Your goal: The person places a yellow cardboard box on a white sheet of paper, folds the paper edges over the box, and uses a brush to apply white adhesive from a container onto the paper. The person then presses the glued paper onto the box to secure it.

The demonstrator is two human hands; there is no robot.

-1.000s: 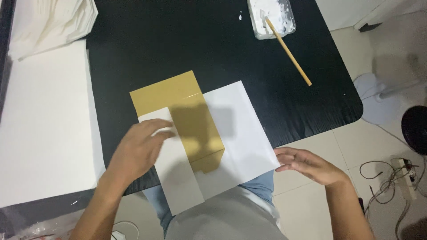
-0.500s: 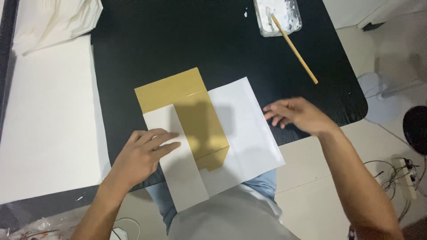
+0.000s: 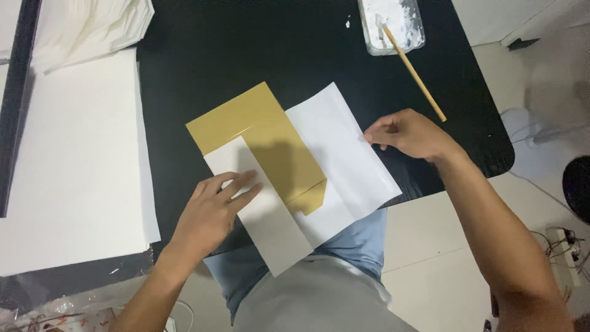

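A gold sheet of paper [image 3: 255, 132] lies on the black table [image 3: 246, 49] with white flaps folded over it. My left hand [image 3: 212, 209] rests flat, fingers spread, on the left white flap [image 3: 270, 230]. My right hand [image 3: 409, 132] pinches the right edge of the wider white flap [image 3: 341, 147], fingers closed on the paper. The lower ends of the flaps hang over the table's near edge above my lap.
A stack of large white sheets [image 3: 67, 160] lies at the left. Crumpled white material [image 3: 92, 24] sits at the top left. A clear tray of white paste [image 3: 393, 24] with a wooden stick [image 3: 415, 74] stands at the back right. Cables [image 3: 562, 240] lie on the floor.
My right hand has moved up from the table's near edge to the right edge of the white flap and taken hold of it. My left hand stays pressed on the left flap.
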